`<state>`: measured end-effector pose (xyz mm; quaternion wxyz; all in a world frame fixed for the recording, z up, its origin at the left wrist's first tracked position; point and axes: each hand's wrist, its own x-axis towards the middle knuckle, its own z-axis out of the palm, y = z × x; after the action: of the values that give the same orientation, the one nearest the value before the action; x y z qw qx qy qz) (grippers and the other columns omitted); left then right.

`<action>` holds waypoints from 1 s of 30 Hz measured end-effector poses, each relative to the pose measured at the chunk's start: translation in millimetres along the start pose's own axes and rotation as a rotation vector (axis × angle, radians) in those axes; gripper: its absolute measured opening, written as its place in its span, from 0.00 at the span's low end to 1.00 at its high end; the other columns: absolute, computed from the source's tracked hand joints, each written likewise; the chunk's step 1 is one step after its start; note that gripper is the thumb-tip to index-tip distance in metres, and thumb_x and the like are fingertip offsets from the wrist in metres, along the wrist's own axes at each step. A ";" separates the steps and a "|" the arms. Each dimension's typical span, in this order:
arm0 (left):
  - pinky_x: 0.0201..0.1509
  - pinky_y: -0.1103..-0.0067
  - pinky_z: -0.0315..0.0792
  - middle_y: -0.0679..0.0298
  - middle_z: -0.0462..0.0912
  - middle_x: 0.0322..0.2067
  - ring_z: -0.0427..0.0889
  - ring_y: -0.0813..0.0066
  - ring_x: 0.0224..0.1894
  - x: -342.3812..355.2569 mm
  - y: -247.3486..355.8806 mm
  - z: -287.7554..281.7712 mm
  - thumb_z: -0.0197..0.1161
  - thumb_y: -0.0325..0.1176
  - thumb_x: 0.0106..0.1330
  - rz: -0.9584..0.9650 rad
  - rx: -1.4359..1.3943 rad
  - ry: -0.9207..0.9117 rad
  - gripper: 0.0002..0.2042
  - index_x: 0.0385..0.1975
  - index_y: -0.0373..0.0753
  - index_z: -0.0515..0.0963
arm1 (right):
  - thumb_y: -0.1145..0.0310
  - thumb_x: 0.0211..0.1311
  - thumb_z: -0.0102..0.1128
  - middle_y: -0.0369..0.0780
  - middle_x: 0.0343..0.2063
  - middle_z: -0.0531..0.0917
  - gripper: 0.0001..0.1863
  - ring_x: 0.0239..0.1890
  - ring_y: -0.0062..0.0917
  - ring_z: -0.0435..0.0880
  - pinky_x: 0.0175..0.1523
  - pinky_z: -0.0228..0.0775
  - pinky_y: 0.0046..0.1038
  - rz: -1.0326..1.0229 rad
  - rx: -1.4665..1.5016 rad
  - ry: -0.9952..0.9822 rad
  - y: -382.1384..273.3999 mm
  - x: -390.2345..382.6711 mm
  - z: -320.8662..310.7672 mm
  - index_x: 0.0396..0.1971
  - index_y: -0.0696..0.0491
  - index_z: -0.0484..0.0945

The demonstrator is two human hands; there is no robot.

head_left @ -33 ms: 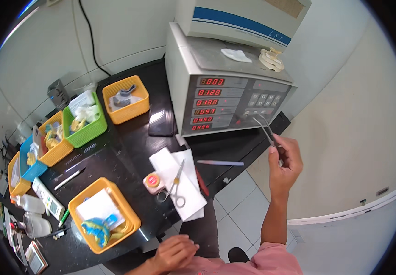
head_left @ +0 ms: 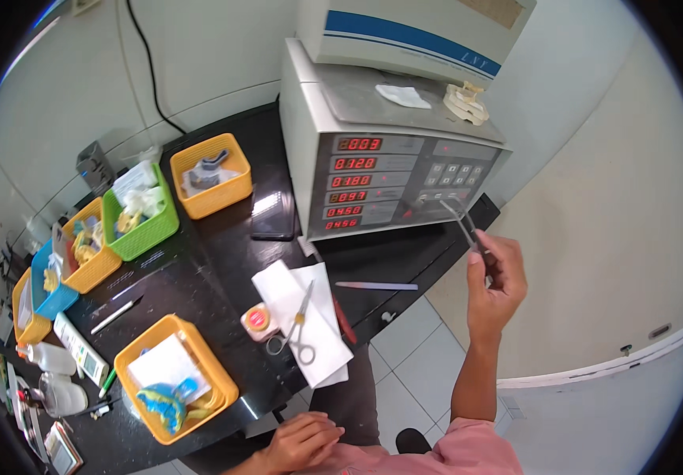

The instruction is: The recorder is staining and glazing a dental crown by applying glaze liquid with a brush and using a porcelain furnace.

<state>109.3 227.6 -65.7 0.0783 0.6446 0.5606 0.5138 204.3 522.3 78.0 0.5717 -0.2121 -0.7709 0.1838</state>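
My right hand (head_left: 493,281) grips metal tweezers (head_left: 456,219), their tips in front of the control panel (head_left: 450,172) of a grey box machine (head_left: 303,142) with red number displays. Whether the tips touch it, I cannot tell. Low at the bottom centre, my left hand (head_left: 302,439) has its fingers curled; whatever is inside, if anything, is hidden. Nearby on the black desk (head_left: 246,372), scissors (head_left: 299,321) lie on white paper (head_left: 330,368) beside a small pink-capped jar (head_left: 258,321) and a slim pale stick (head_left: 376,285). An orange basket (head_left: 227,376) holds a blue-yellow dental impression (head_left: 164,408).
Coloured baskets (head_left: 140,245) of small items line the back left, with bottles (head_left: 50,358) and a remote (head_left: 80,348) nearer. A dark phone (head_left: 272,222) lies beside the machine. A white case (head_left: 397,32) with a blue band stands on top, behind a stone model (head_left: 466,103).
The whole view has shifted slightly. My right hand with the tweezers sits a little further right, and the tweezers' tips have moved slightly.
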 end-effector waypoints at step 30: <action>0.46 0.71 0.75 0.58 0.86 0.33 0.86 0.58 0.41 51.7 -114.0 188.1 0.58 0.33 0.67 -1.043 0.069 0.104 0.09 0.39 0.39 0.83 | 0.83 0.44 0.67 0.36 0.27 0.79 0.15 0.18 0.18 0.70 0.21 0.60 0.20 -0.546 -0.095 -0.275 137.2 239.1 -44.8 0.35 0.54 0.85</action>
<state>169.1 399.4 -199.7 0.2745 0.2556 0.8270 0.4189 202.1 768.1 210.5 0.4800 0.0034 -0.8772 0.0140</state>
